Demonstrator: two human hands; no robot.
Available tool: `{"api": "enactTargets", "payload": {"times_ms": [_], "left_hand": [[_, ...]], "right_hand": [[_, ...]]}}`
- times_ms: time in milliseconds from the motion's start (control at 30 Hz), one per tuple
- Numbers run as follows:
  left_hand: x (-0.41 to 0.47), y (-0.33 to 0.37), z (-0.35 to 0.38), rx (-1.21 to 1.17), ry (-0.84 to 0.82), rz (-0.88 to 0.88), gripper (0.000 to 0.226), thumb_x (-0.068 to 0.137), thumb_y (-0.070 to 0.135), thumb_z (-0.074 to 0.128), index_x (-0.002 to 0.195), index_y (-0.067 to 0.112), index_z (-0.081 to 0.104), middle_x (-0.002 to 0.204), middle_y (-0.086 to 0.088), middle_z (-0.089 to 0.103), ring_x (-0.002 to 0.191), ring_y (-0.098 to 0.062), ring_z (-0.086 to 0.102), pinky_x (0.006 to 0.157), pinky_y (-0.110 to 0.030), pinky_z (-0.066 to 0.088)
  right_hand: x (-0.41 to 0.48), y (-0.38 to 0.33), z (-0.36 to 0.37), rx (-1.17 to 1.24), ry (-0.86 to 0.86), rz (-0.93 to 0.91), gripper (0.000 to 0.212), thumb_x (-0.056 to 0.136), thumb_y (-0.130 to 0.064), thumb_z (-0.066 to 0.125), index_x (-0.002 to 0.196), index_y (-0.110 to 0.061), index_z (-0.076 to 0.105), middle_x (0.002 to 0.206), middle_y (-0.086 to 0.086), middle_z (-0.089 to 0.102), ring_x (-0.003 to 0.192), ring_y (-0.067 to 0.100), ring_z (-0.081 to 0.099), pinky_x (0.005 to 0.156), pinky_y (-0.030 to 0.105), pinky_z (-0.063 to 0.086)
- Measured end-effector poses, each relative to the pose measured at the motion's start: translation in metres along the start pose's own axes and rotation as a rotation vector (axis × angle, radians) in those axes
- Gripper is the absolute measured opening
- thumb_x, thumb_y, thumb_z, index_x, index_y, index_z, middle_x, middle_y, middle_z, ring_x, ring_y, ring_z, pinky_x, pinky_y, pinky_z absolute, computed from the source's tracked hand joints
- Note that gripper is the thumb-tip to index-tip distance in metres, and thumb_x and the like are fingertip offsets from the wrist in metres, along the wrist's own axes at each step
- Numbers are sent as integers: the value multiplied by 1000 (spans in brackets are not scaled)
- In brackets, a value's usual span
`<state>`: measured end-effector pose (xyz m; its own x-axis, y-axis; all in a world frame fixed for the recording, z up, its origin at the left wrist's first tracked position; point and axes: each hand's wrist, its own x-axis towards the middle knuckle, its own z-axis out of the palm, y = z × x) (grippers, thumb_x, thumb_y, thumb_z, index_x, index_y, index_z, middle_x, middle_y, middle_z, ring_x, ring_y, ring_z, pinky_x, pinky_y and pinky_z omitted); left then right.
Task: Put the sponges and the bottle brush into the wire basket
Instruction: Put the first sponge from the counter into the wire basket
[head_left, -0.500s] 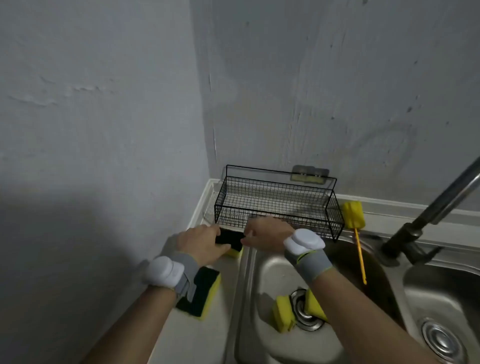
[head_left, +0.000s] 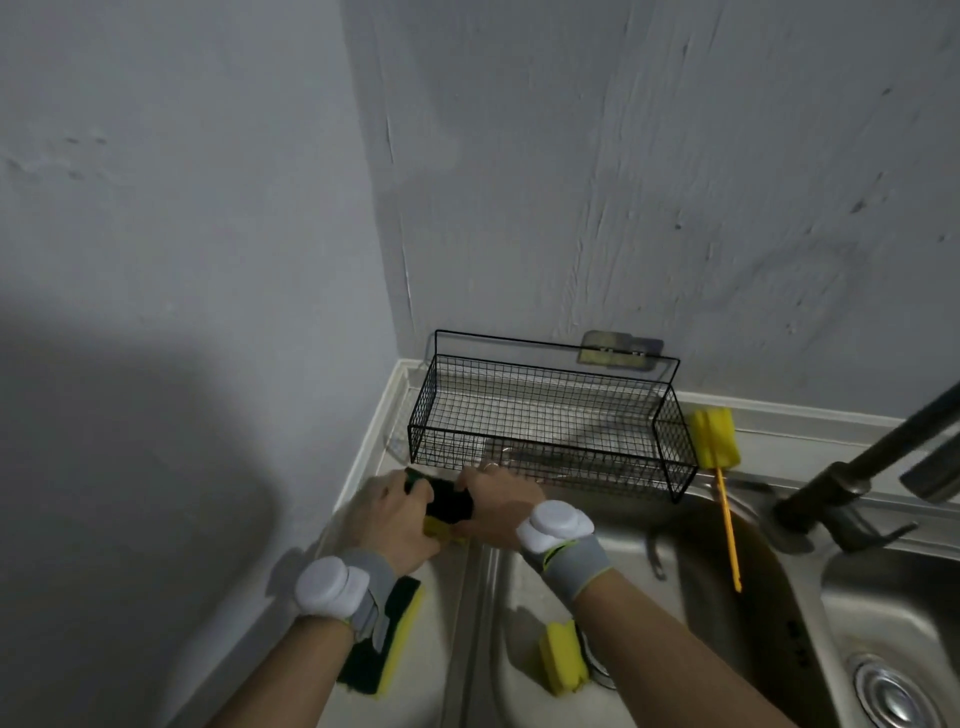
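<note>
A black wire basket (head_left: 550, 447) stands on the sink ledge in the wall corner, with nothing in it. Just in front of its left end, my left hand (head_left: 387, 512) and my right hand (head_left: 498, 506) both grip one yellow sponge with a dark green scrub side (head_left: 451, 503). A second green-and-yellow sponge (head_left: 387, 642) lies on the counter under my left wrist. A yellow sponge (head_left: 562, 657) stands on edge in the sink by the drain. The yellow bottle brush (head_left: 714, 436) leans at the basket's right end, its orange handle (head_left: 727, 525) reaching down into the sink.
A steel double sink (head_left: 519, 597) fills the lower right, with a dark faucet (head_left: 852, 483) at the right and a second drain (head_left: 896, 696) at bottom right. Grey walls meet in a corner behind the basket. A small wall bracket (head_left: 621, 351) sits above its rear rim.
Both hands have lifted the sponge slightly and tilted it, showing its yellow underside. The view has shifted a little; the other items have not moved.
</note>
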<state>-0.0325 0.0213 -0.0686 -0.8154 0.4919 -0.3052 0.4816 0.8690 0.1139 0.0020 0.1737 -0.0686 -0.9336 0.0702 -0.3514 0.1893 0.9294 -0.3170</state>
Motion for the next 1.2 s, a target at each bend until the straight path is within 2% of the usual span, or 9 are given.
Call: {"api": "enactTargets", "payload": {"times_ms": [100, 200, 333, 533, 633, 733, 800, 1000, 1200], "left_hand": [[3, -3, 5, -10, 14, -13, 54, 72, 43, 63, 123, 30, 49, 133, -1, 47, 122, -26, 44, 98, -39, 43], [7, -3, 6, -24, 29, -11, 49, 74, 35, 62, 121, 30, 49, 132, -3, 47, 120, -26, 46, 97, -40, 45], [10, -2, 7, -41, 33, -14, 46, 79, 29, 63, 122, 30, 47, 132, -5, 42, 117, -27, 49, 95, -39, 48], [11, -1, 7, -89, 56, -8, 41, 81, 30, 63, 120, 29, 48, 135, -3, 39, 118, -25, 48, 92, -33, 43], [9, 2, 1, -105, 96, 6, 40, 82, 33, 63, 118, 28, 48, 134, -2, 39, 119, -26, 45, 93, -34, 39], [5, 5, -10, -131, 174, 37, 39, 82, 37, 65, 116, 28, 49, 132, -1, 40, 116, -24, 44, 82, -29, 31], [1, 6, -20, -165, 216, 62, 40, 82, 39, 67, 116, 27, 50, 131, -1, 40, 114, -24, 44, 84, -27, 33], [-1, 21, -62, -138, 352, 130, 43, 77, 45, 70, 113, 29, 53, 128, -2, 44, 108, -28, 56, 89, -35, 42], [20, 56, -105, -230, 393, 241, 52, 73, 42, 77, 116, 30, 51, 128, -1, 42, 113, -27, 52, 88, -43, 50]], "right_hand": [[2, -2, 6, -19, -15, 1, 55, 85, -41, 66, 132, -17, 48, 129, 14, 55, 118, 36, 57, 94, 45, 48], [5, -3, 9, -35, -3, 0, 55, 88, -38, 65, 133, -14, 46, 129, 16, 55, 118, 38, 56, 95, 46, 48], [6, -6, 12, -24, 27, 7, 49, 88, -31, 65, 129, -11, 46, 128, 17, 55, 118, 39, 55, 93, 46, 48], [1, -6, 5, 5, 48, -4, 49, 86, -29, 67, 127, -12, 48, 125, 17, 55, 113, 39, 57, 88, 45, 49], [-5, -6, -2, 19, 77, -14, 47, 83, -29, 68, 124, -14, 50, 121, 16, 56, 109, 39, 59, 84, 44, 49], [-11, -3, -16, 39, 131, -37, 46, 80, -29, 69, 121, -18, 52, 118, 14, 58, 106, 38, 61, 80, 41, 48], [-18, -1, -29, 55, 162, -53, 48, 77, -35, 70, 120, -22, 54, 118, 11, 59, 105, 36, 61, 81, 40, 48], [-36, 7, -70, 65, 277, -82, 50, 74, -41, 73, 118, -25, 56, 114, 8, 63, 103, 32, 61, 81, 38, 51], [-49, 36, -112, 165, 372, -23, 52, 73, -42, 74, 118, -24, 55, 116, 8, 63, 102, 28, 63, 87, 43, 55]]}}
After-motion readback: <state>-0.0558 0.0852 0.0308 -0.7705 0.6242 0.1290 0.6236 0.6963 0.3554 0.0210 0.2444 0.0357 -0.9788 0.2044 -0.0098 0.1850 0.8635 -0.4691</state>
